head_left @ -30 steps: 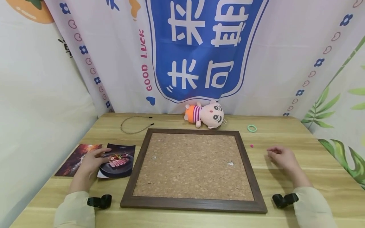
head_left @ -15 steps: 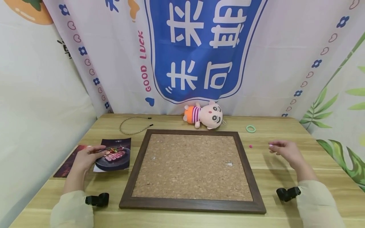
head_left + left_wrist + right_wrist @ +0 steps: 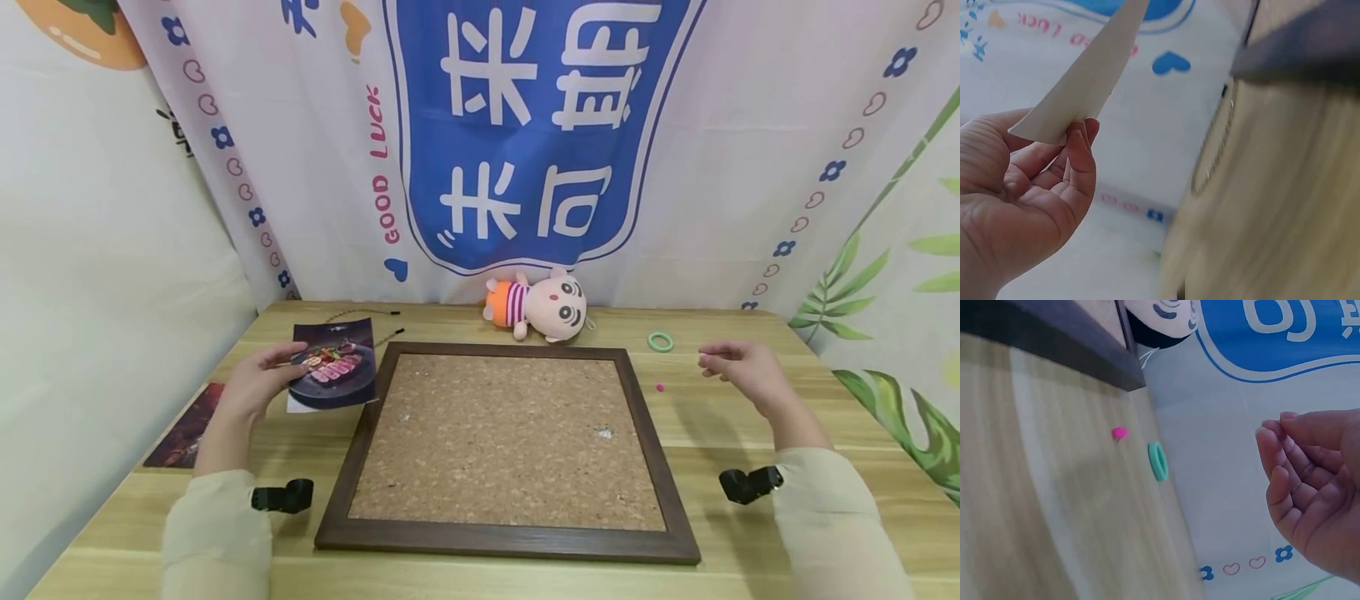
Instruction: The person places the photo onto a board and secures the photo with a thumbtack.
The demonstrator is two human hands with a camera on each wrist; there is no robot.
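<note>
In the head view my left hand pinches a printed photo of sliced meat on a dark plate, raised above the table left of the framed corkboard. The left wrist view shows the photo's blank white back, bent, between thumb and fingers. Off to the right, my right hand hovers with thumb and fingertips pinched together on a tiny pale pink thing, mostly hidden by the fingers. A bright pink push pin lies on the table near that hand, right of the corkboard.
A second, reddish photo lies flat at the left. Along the back are a thin headband-like loop, partly behind the raised photo, a plush doll and a green ring. A printed cloth hangs behind the table.
My left hand has lifted the meat photo off the table, lately moving it forward and right. My right hand has risen from the tabletop with its fingertips together. The corkboard stays put.
</note>
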